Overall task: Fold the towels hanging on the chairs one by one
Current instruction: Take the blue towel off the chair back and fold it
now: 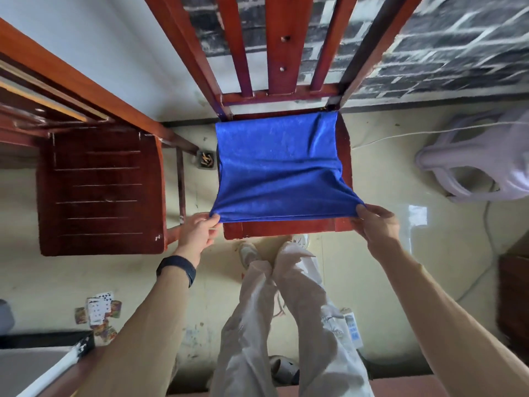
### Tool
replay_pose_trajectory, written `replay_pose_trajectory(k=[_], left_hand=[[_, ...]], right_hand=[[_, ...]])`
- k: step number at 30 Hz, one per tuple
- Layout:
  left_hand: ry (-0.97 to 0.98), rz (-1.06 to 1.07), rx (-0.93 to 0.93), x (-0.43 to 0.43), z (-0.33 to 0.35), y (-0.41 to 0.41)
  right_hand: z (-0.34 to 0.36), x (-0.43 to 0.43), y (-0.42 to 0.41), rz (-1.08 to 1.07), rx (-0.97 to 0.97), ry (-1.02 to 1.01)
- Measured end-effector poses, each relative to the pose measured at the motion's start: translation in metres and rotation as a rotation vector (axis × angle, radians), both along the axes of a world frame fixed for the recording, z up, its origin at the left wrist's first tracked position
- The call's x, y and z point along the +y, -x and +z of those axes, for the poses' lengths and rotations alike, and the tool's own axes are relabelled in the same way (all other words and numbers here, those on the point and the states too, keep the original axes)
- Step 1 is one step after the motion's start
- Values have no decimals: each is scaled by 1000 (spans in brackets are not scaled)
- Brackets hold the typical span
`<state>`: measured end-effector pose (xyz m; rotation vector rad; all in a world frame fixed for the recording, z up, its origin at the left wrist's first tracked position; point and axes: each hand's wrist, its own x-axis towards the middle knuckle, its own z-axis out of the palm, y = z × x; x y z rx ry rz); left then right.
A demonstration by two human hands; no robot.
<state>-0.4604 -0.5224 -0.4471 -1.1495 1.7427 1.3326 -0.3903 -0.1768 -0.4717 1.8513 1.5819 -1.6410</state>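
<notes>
A blue towel lies spread over the seat of a red-brown wooden chair straight ahead of me. My left hand pinches the towel's near left corner at the seat's front edge. My right hand pinches the near right corner, which is pulled slightly past the seat. The far edge of the towel reaches the foot of the chair's slatted back.
A second wooden chair stands to the left, its seat bare. A pale plastic stool and a white cord lie on the floor at right. Playing cards are scattered at lower left. An ashtray sits between the chairs.
</notes>
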Motion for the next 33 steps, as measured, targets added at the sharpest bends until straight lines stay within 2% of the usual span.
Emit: replay_pose_trajectory(k=[3, 7, 11, 14, 20, 26, 33], left_hand=[[-65, 155, -1, -1, 50, 19], [-317, 428, -46, -7, 123, 40], [-571, 528, 24, -10, 186, 47], [-672, 501, 61, -12, 219, 46], [-255, 21, 69, -20, 257, 48], [-209, -232, -33, -33, 283, 63], [-127, -260, -46, -37, 290, 88]], right_hand=[[49, 1, 15, 50, 36, -38], [121, -3, 34, 88, 113, -100], [184, -6, 41, 37, 213, -45], [220, 0, 46, -123, 278, 80], [266, 17, 51, -115, 349, 168], [288, 21, 55, -21, 349, 79], [281, 30, 63, -62, 335, 308]])
